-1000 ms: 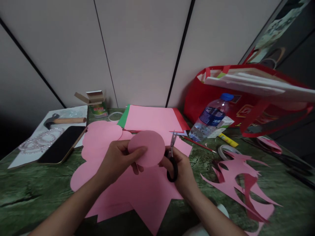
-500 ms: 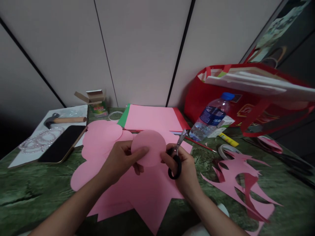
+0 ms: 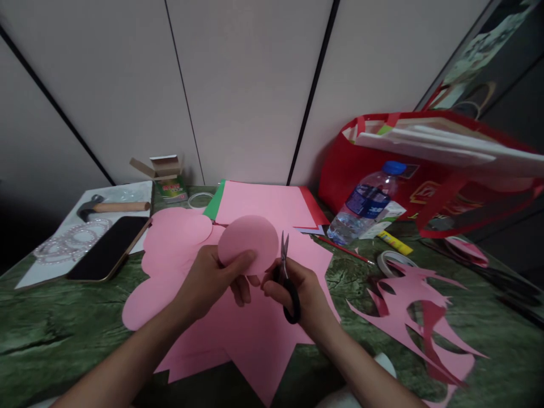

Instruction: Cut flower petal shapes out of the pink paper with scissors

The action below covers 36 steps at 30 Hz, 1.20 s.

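Observation:
My left hand (image 3: 216,277) pinches a round pink paper disc (image 3: 247,241), its thumb flat across the front. Just right of the disc, my right hand (image 3: 297,289) is closed around a pair of scissors (image 3: 284,255) with black handles, blades pointing up and slightly parted. The right fingertips sit close to the disc's lower right edge; whether they touch it I cannot tell. Below both hands lie large pink paper sheets (image 3: 255,340) with angular, star-like edges. More rounded pink paper pieces (image 3: 174,232) are piled to the left.
Pink paper offcuts (image 3: 425,300) and a tape roll (image 3: 395,262) lie at right. Behind them stand a water bottle (image 3: 365,198) and a red bag (image 3: 382,153). A phone (image 3: 110,247), a hammer (image 3: 119,207) and a small box (image 3: 170,184) are at left. Coloured sheets (image 3: 263,204) lie by the wall.
The pink disc has shifted slightly left and up in my left hand. My right hand has moved left and a little down, and the scissors now point more upright.

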Motion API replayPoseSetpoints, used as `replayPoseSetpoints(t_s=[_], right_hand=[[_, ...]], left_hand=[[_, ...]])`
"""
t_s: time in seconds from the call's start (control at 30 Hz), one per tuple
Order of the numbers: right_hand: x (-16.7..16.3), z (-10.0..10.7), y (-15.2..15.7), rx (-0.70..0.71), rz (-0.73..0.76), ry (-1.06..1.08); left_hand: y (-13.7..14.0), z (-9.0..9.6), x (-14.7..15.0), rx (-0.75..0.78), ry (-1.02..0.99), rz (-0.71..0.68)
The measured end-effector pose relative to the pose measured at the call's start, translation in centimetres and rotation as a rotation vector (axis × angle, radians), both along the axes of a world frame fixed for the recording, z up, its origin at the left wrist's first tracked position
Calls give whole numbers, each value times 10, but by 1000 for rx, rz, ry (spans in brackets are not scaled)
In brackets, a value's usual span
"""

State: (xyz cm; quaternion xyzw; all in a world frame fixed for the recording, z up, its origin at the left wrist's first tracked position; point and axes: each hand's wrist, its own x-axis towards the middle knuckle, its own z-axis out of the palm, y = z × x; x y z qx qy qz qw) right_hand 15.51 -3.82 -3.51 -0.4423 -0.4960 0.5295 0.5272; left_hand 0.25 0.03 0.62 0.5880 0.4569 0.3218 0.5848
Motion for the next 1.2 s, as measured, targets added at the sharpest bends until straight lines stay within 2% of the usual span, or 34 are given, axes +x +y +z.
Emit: replayPoseSetpoints(t_s=[0.4,1.2], right_hand=[[3,-6,-1,10,64,-34],[2,-5,-2,10,37,-69]], left_hand=[[-3,3,-1,70,83,6],[-4,4,-2,60,86,-31]])
